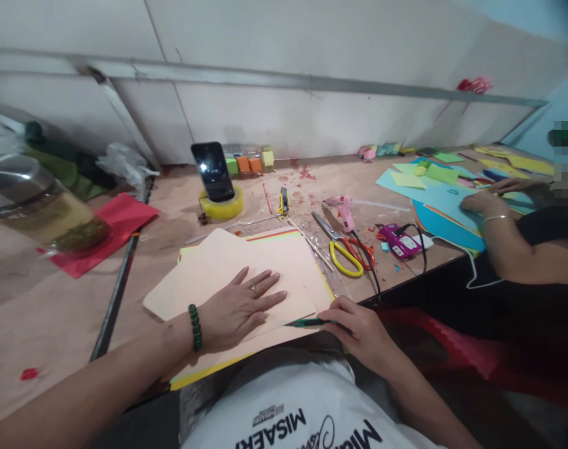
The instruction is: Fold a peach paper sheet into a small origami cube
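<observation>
Right hand (351, 321): fingers closed on a slim green tool (308, 322), dark point aimed left along the near edge of the top pale sheet (218, 265). Rear end hidden in the grip; can't tell pen from blade, or whether the tip touches paper. Left hand (246, 305): flat, fingers spread, palm down on that sheet, holding nothing. Whatever is under the palm is hidden.

Top sheet has rounded corners at left and lies askew on a paper stack (209, 366) at the near table edge. Lower layers show only as yellow and red slivers. Shirt (284, 405) fills bottom center, print cut off by the frame.

Just right of the stack: scissors (343, 252), yellow and red loops partly overlapping, with a black cable across the red one. Pink glue gun (343, 212) right behind, purple device (403, 241) beside it, markings unreadable. Behind the stack: yellow cutter (284, 201), phone (213, 171) propped in a tape roll (225, 204), its lower end hidden.

Far left: jar (45, 206) on red paper (129, 218), cut by the frame. Far right: co-worker's arm (512, 243) over blue paper, head pixelated.
</observation>
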`<state>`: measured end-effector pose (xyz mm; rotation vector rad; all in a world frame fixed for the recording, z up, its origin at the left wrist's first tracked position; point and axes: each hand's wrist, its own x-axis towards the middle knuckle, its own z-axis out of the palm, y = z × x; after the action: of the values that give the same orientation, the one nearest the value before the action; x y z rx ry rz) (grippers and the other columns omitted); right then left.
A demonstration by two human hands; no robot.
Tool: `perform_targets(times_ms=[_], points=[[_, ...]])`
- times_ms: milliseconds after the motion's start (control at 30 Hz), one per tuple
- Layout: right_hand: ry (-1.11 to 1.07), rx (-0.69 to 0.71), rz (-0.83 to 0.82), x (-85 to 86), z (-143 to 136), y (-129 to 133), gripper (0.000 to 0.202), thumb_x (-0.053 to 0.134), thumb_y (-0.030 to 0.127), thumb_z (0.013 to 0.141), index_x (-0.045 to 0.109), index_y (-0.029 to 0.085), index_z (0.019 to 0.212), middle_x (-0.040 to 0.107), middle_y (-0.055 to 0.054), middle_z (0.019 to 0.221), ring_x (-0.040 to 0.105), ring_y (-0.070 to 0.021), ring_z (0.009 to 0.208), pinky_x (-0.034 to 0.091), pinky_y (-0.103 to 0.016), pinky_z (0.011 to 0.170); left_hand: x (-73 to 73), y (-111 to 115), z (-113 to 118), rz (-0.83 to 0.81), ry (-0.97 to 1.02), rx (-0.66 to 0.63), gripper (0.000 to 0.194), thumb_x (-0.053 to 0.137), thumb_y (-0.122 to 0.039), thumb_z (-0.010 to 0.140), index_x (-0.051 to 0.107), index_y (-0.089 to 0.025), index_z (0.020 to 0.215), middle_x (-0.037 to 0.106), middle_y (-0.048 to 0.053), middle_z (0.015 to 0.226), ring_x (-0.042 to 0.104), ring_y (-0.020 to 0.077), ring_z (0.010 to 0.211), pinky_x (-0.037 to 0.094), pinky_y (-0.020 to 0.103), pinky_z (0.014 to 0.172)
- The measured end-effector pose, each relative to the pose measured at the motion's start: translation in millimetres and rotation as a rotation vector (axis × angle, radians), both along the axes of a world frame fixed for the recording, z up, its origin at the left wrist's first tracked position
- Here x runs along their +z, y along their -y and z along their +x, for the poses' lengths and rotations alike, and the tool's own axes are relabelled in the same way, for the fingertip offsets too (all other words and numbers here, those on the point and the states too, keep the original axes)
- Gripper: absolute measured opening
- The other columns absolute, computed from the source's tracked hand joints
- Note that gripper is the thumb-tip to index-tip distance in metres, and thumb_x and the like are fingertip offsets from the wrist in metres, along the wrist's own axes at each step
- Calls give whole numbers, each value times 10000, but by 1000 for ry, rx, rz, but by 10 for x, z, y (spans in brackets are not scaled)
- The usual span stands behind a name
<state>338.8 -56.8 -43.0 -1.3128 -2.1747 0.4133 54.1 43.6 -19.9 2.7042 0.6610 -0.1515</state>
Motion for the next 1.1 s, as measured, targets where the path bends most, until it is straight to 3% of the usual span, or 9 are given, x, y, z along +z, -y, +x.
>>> perform_targets(times_ms=[433, 1100], points=[[8, 37, 25, 10, -181, 15, 203, 469, 217, 967, 666, 173, 987, 623, -49, 817, 621, -124, 698, 499, -203, 612, -77, -11, -19, 21, 68, -7, 476, 247, -400, 1011, 298, -336, 1480, 219, 74, 1591, 216, 267, 1456, 106, 570, 1140], [-17, 80, -1, 20, -458, 28, 209, 465, 202, 960, 672, 182, 976, 629, -43, 807, 622, -125, 690, 497, -205, 618, -42, 1, 0, -16, 44, 1, 479, 236, -405, 1013, 290, -332, 1483, 213, 92, 1591, 191, 281, 1462, 111, 599, 1125]])
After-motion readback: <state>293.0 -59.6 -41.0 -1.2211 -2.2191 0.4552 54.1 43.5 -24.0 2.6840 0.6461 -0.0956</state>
